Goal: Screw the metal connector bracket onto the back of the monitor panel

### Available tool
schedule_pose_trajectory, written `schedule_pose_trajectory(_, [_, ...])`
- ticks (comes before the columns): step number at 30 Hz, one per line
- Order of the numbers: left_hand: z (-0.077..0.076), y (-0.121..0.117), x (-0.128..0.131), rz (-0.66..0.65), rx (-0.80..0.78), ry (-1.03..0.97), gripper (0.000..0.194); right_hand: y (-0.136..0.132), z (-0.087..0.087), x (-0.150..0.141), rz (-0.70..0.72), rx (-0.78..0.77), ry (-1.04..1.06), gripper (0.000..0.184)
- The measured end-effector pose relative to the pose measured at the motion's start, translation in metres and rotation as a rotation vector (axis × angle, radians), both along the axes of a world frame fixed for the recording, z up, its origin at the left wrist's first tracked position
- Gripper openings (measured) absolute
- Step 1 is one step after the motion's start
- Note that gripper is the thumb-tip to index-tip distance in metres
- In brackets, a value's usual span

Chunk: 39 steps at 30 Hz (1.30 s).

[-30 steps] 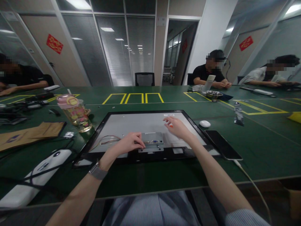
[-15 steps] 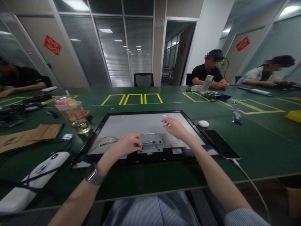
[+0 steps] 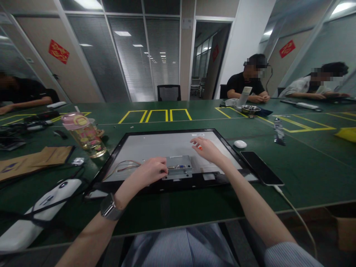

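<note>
I see the flat grey, black-framed panel (image 3: 164, 142) lying on the green table (image 3: 191, 209); probably stiff, fragile, best held by its black rim (image 3: 178, 186); left hand (image 3: 150, 171) bunched at the silver metal bracket (image 3: 179, 161); right hand (image 3: 208, 149) loosely curled; either grip, I can't tell.

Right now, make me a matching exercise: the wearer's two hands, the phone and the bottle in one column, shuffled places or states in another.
1. left hand
2. right hand
3. phone
4. bottle

A. joined to a white cable
B. over the panel's right half
C. pink-topped, left of the panel
D. at the metal bracket's left end

Pairs: 1-D, 2-B, 3-A, 4-C
</note>
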<state>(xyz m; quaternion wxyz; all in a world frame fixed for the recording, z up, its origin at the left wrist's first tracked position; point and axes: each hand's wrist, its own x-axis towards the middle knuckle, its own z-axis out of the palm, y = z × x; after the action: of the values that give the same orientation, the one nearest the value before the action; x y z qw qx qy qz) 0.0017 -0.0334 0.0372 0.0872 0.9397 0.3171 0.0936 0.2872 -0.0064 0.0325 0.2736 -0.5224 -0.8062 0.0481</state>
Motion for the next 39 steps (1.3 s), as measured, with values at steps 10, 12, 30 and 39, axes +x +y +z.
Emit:
schedule_pose_trajectory(10, [-0.008,0.003,0.0,-0.061,0.005,-0.048,0.019,-0.002,0.003,-0.002,-0.002,-0.012,-0.021,0.021])
schedule_pose_trajectory(12, [-0.009,0.004,0.0,-0.063,0.006,-0.052,0.019,-0.002,0.002,-0.002,0.0,-0.021,-0.021,0.021])
schedule_pose_trajectory(30, [-0.002,0.0,0.001,0.008,0.04,0.002,0.019,-0.003,0.004,-0.002,0.052,-0.033,-0.033,0.021])
schedule_pose_trajectory(39, [0.002,-0.004,0.001,0.02,0.063,0.066,0.018,-0.004,0.005,0.0,-0.131,-0.005,-0.14,0.023])
